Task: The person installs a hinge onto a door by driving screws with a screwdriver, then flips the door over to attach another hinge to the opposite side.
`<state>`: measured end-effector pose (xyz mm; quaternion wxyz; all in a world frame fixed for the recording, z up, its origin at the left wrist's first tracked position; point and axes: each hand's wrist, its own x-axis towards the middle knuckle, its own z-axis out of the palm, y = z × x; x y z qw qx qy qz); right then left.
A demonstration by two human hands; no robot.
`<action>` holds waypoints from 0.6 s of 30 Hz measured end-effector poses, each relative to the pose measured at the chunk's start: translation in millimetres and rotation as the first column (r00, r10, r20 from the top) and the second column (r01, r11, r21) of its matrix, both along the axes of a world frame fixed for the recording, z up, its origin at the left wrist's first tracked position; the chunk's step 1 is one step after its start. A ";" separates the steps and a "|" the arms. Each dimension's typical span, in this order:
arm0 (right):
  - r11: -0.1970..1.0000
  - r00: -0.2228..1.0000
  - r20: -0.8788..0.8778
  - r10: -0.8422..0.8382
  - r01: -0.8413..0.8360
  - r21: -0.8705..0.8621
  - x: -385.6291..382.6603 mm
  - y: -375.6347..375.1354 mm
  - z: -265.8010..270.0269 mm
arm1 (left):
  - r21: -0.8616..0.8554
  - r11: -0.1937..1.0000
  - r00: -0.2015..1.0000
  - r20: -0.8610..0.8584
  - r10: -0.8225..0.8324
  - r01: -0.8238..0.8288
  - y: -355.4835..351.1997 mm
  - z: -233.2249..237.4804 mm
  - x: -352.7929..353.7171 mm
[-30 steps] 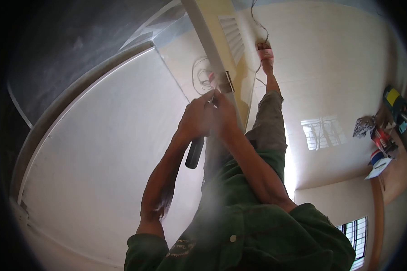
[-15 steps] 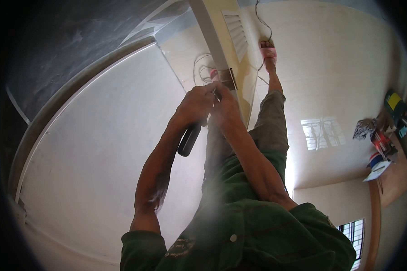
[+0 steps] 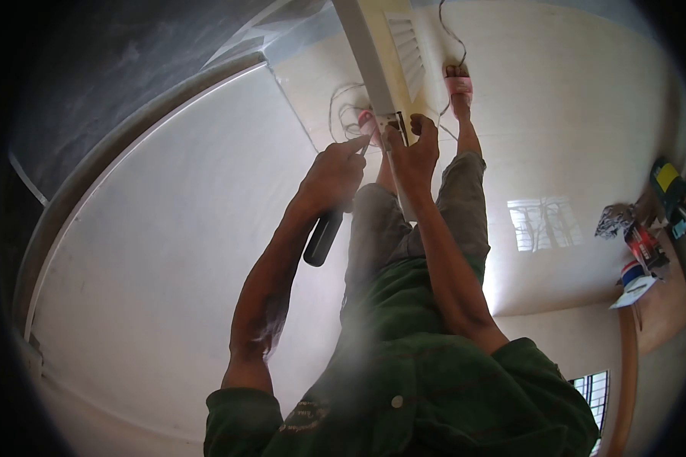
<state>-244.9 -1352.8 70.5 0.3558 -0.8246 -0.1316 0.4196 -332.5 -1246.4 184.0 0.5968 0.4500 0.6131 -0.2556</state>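
My left hand (image 3: 334,175) is closed around the shaft of what looks like a screwdriver (image 3: 324,240); its thick black handle sticks out below my fist. The thin metal shaft shows near my fingertips and points up towards the door edge. Beside it, my right hand (image 3: 415,156) is at the narrow edge of a cream door (image 3: 372,68). Its thumb presses against a small metal hinge (image 3: 389,120) there, with the fingers curled on the door's other face. My right hand partly covers the hinge.
Louvred slats (image 3: 408,53) mark the door's face. A loose cable (image 3: 453,34) trails over the pale floor by my foot in a pink sandal (image 3: 459,85). To the left is a large white panel (image 3: 168,213). Tools and packages (image 3: 644,244) lie at the right.
My right hand has moved right from beside my left fingertips to the hinge and door edge. My left hand stays near its place with the screwdriver; the shaft shows more clearly.
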 end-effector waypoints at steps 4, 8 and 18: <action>1.000 0.999 -0.034 0.018 -0.018 0.006 1.1 4.2 -2.5 | 0.018 1.000 0.999 0.044 0.023 -0.024 -0.2 -2.5 -0.3; 0.998 0.999 -0.051 0.004 0.000 0.066 -1.9 3.9 -6.9 | 0.024 1.000 0.999 0.050 -0.018 0.017 1.2 -3.8 0.3; 0.992 0.998 0.022 0.057 -0.059 0.115 -3.8 5.6 -5.9 | 0.040 0.997 0.994 0.073 -0.076 0.073 0.3 -14.9 -0.4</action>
